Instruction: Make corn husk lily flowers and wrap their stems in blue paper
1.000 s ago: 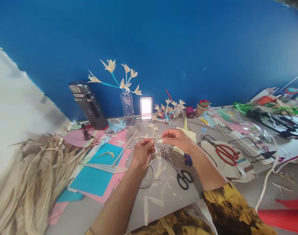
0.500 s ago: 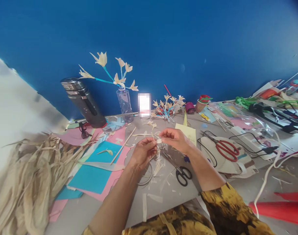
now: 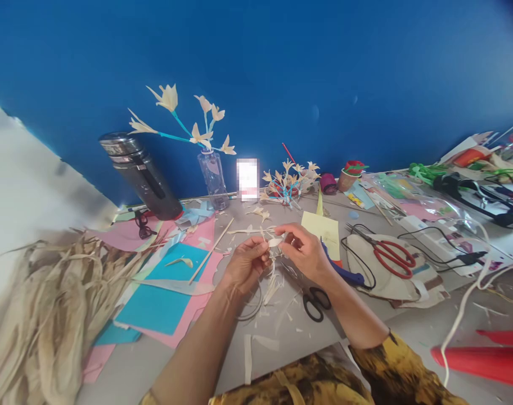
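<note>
My left hand (image 3: 250,261) pinches a small pale husk petal (image 3: 275,242) between thumb and fingertips, above the middle of the table. My right hand (image 3: 304,250) is close beside it, index finger and thumb parted around the petal's free end; whether they touch it is hard to see. Below my hands lie pale husk scraps (image 3: 272,289) and black-handled scissors (image 3: 315,304), their blades partly under my right hand. A blue-handled tool (image 3: 350,275) shows beside my right forearm, partly hidden by it. Past my fingertips lies a small pale husk flower (image 3: 262,214).
Left are a husk bundle (image 3: 49,315), blue sheets (image 3: 155,304) and a dark flask (image 3: 140,174). Behind stand a bottle (image 3: 213,183) of husk flowers and a flower cluster (image 3: 288,183). Red-handled scissors (image 3: 395,259), a power strip (image 3: 429,242) and cables lie right.
My right thumb and fingers have parted from their pinch at the petal, and more of it shows. My right hand has turned slightly. The blue-handled tool has come into sight beside my forearm.
</note>
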A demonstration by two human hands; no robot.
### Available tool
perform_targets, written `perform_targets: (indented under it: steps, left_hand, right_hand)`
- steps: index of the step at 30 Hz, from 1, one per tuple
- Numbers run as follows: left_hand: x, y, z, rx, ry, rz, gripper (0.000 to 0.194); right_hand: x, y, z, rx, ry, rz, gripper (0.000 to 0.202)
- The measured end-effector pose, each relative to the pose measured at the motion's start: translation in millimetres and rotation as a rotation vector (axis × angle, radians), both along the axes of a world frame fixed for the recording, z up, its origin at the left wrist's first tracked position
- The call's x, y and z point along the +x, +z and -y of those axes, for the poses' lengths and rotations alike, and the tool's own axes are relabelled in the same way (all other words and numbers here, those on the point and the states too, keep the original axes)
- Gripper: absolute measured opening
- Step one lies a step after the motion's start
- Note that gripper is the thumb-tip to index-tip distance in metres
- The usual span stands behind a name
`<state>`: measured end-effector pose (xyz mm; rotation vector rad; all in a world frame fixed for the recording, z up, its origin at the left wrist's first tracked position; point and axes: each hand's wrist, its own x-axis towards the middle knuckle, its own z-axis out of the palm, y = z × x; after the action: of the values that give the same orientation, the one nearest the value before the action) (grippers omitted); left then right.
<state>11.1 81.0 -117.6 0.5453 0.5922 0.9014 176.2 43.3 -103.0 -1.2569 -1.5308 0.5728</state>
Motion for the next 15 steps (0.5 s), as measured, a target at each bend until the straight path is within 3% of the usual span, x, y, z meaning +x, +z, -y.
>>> perform_targets:
  steps: [6,10,15]
  left_hand:
    - [-0.5,-1.5,0.1,-0.018,-0.063,-0.024,0.030]
    - [-1.1,-2.3,-0.7,-0.029,-0.033,-0.056,0.030]
    - [0.7,-1.6,0.0,-0.034,-0.037,-0.075,0.032]
  right_hand:
    - [0.8,-2.2,-1.2,0.139,0.060,0.076,0.016]
    - [1.3,-1.2,0.2,0.037,-0.027,0.051,0.009]
    - [-1.7,-1.6,-2.0,-0.137,-0.119,-0.128,0.018]
